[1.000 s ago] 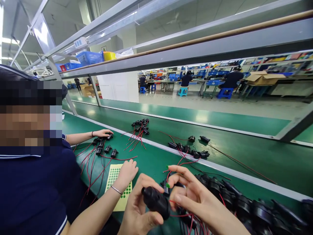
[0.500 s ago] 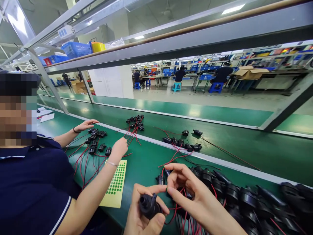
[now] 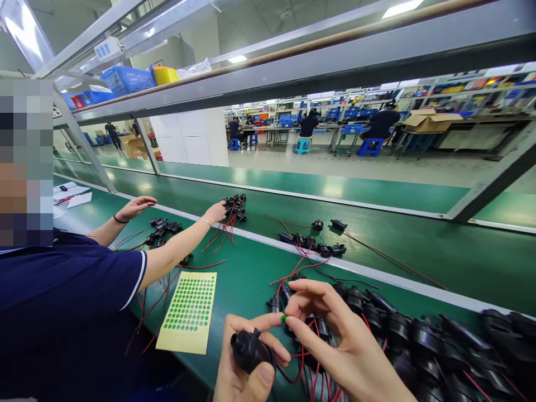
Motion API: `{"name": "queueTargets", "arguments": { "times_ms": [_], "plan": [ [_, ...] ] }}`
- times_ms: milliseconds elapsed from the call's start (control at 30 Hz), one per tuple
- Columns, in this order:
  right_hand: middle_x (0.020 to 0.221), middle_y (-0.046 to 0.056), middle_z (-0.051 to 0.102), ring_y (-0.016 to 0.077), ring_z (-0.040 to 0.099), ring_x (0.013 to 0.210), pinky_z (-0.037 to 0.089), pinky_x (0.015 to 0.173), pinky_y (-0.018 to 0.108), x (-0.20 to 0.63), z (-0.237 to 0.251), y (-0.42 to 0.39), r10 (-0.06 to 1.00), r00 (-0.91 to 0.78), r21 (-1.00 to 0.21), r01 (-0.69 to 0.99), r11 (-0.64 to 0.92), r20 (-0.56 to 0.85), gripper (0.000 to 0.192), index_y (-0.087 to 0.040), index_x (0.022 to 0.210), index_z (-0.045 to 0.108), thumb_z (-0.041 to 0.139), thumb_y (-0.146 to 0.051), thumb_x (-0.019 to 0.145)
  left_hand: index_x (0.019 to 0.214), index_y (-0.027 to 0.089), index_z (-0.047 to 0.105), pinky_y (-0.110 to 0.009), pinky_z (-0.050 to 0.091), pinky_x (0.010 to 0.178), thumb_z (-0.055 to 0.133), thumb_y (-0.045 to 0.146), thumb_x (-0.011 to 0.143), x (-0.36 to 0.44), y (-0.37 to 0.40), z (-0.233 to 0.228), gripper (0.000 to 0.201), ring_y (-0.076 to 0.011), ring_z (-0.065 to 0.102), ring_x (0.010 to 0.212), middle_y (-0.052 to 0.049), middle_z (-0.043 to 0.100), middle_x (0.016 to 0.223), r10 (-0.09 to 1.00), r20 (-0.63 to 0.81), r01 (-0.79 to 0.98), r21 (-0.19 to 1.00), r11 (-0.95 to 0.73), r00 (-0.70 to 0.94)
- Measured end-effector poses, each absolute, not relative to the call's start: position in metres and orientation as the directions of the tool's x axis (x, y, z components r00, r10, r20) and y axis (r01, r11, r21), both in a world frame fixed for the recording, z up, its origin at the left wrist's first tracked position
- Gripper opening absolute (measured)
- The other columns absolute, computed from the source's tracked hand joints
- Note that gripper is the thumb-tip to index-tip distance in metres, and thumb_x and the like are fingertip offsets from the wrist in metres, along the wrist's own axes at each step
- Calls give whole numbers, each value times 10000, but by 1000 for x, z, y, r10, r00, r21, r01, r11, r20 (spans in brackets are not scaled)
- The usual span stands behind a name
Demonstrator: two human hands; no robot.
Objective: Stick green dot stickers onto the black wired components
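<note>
My left hand is closed around a small black pump with a nozzle and a side spout. Its index finger stretches right, its tip against a small green round sticker. Thumb and index finger of my right hand meet at that sticker, pinching it beside the left fingertip. To the right of my hands lies a pile of black pumps with red and black wires, partly hidden by my right hand. A pale yellow sheet of green dot stickers rests on the bench left of my left hand.
A co-worker's arm reaches over the bench at left, the hand at a cluster of pumps. Further pumps lie near the co-worker and by the white strip. Overhead runs a metal shelf with blue baskets.
The co-worker's near arm has moved forward to the far cluster, uncovering more of the sticker sheet. My left hand has tilted the pump slightly; the green sticker now shows more clearly between my fingertips.
</note>
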State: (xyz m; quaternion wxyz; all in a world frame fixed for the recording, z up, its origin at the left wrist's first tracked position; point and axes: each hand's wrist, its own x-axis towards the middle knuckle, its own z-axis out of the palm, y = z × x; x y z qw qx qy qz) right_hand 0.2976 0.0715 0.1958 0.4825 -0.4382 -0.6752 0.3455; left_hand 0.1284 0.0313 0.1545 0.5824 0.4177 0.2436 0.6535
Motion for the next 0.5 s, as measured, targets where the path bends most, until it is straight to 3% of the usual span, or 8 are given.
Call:
{"name": "queueTargets", "arguments": {
  "times_ms": [233,367,500],
  "plan": [
    [831,-61,692,140,659,754,548,747,229,286,201,63,960,-43,-948,150,281,277,210,-323,1176,630,661,-272,976,1035,282,583,-275,551,824,842,546,868,130,29,155,406,-141,772,835,-45,814,1251,970,244,-393,889,-233,-22],
    [830,-52,691,155,659,761,539,736,246,290,210,60,986,-11,-979,112,168,168,227,-312,1154,632,712,-361,948,997,271,611,-293,541,851,816,632,844,129,28,152,443,-168,748,858,-31,828,1123,956,242,-31,968,-250,-167],
    [761,-62,657,159,640,709,532,717,271,292,217,58,993,-117,-999,32,34,30,288,-295,1121,645,779,-404,890,1118,268,610,-318,553,815,699,651,927,130,23,143,437,-204,724,855,-13,756,942,925,293,227,944,-239,-241]
  ]
}}
